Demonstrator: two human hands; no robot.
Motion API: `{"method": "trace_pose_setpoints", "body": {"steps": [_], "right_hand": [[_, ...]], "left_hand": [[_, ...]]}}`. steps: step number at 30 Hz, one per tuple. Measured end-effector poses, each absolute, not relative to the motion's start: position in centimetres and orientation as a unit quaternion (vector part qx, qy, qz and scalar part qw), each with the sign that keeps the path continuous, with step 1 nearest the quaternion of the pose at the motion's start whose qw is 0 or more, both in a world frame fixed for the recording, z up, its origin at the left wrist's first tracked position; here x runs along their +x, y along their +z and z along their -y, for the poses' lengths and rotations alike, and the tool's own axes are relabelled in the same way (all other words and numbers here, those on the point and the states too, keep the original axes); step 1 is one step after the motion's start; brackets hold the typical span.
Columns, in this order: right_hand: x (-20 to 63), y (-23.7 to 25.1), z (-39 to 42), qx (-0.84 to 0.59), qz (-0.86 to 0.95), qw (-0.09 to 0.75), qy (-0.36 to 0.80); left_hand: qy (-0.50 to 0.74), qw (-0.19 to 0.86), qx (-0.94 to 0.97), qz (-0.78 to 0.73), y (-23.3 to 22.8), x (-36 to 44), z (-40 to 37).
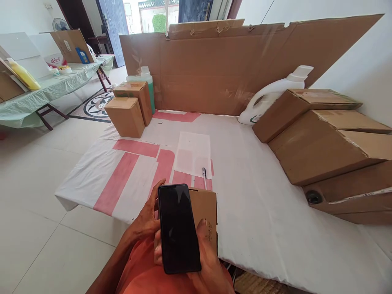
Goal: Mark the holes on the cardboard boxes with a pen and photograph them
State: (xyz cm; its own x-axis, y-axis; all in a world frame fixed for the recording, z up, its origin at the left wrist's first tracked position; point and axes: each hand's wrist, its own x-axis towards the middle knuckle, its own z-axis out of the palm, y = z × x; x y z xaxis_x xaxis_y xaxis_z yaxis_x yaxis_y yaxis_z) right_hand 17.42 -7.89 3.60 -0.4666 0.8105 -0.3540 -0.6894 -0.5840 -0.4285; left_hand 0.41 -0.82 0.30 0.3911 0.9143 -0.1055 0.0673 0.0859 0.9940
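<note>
The phone (179,228), a flat, glossy black slab with rounded corners, is tilted above a brown cardboard carton (206,204) at the near edge of the table (254,188), in front of the person's orange clothing (143,269). The right hand (211,261) grips it, fingers wrapped round its left edge and thumb along the right. The left hand (147,218) curls close beside the phone's left edge; whether its fingers grip phone or carton cannot be told.

Smooth white cloth with red blocks covers the table. Beyond the carton lie a slim pen (204,173) and a thin, pale rectangular sheet (192,153). Square-edged boxes (309,143) line the right side, two smaller boxes (127,116) stand far left, and a creased cardboard panel (214,73) closes the back. Open cloth stretches between the carton and the right-hand boxes; the left side drops to tiled floor (39,179).
</note>
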Motion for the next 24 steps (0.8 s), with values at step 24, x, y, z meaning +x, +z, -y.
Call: {"method": "trace_pose_setpoints", "body": {"steps": [24], "right_hand": [[17.1, 2.9, 8.0, -0.272, 0.068, 0.432, 0.857]], "left_hand": [[0.358, 0.582, 0.571, -0.456, -0.4, -0.1, 0.7]]}}
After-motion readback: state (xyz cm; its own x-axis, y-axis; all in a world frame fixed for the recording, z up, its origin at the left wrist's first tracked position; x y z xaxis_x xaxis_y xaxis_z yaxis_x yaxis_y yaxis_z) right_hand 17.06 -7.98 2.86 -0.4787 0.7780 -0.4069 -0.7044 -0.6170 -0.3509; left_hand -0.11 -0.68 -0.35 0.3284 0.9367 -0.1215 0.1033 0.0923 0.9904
